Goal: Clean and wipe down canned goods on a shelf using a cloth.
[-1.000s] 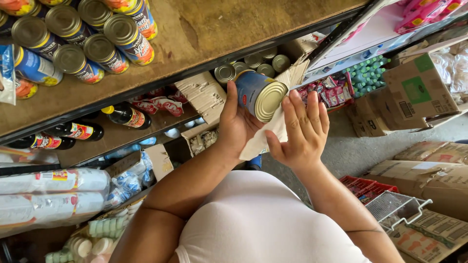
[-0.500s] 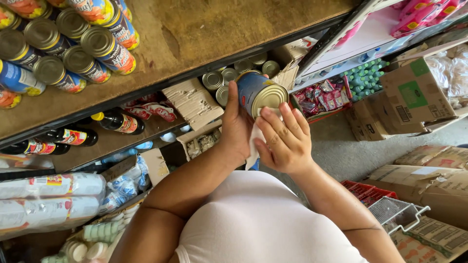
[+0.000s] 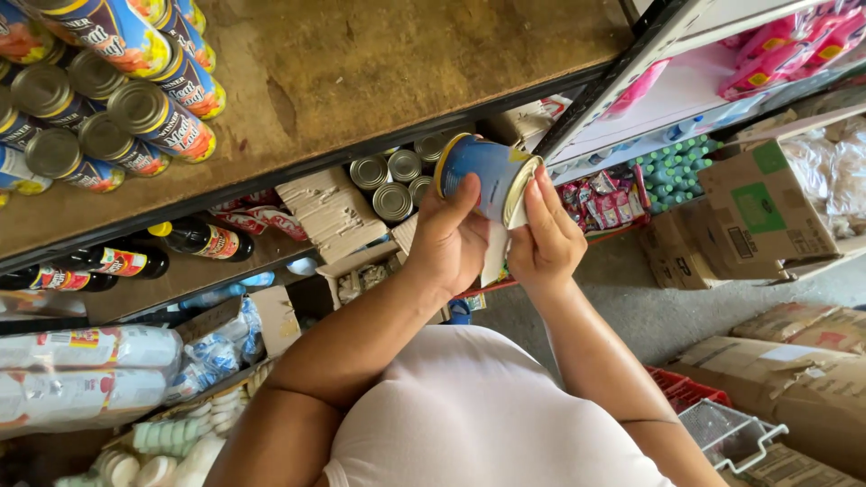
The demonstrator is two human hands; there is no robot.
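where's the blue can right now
In the head view, the blue can sits upper centre, tilted, held by the left hand with the right hand at its metal end, below the wooden shelf.

A tin can [image 3: 483,176] is held between the left hand [image 3: 448,242] and the right hand [image 3: 544,243], in front of the wooden shelf [image 3: 388,63]. Stacked cans [image 3: 108,81] are placed on that shelf at the left. Below it, bottles [image 3: 135,257] are laid on a lower shelf. Cardboard boxes [image 3: 758,203] are set at the right.
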